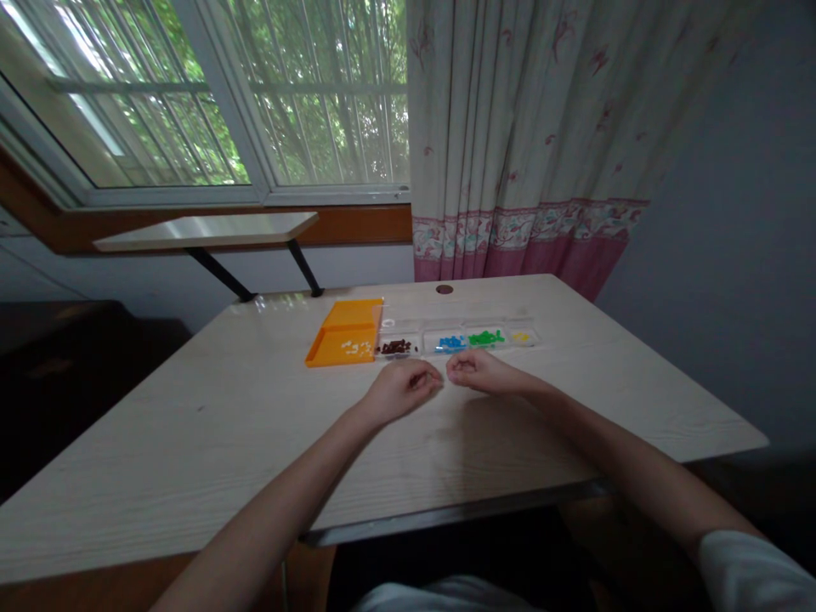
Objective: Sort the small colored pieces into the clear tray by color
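Note:
My left hand (403,387) and my right hand (477,371) rest on the pale wooden table (191,442), fingers curled, almost touching each other at the fingertips. Whether they pinch something small between them is too fine to tell. Just beyond them lies a clear divided box (459,340) with brown beads (396,347), blue beads (451,343), green beads (486,337) and yellow beads (521,337) in separate compartments. To its left sits an orange tray (348,330) holding a few white beads (357,346).
A window with bars and a narrow shelf (210,229) stand behind the table on the left. A pink-hemmed curtain (523,153) hangs at the back right. A round cable hole (444,289) marks the table's far edge.

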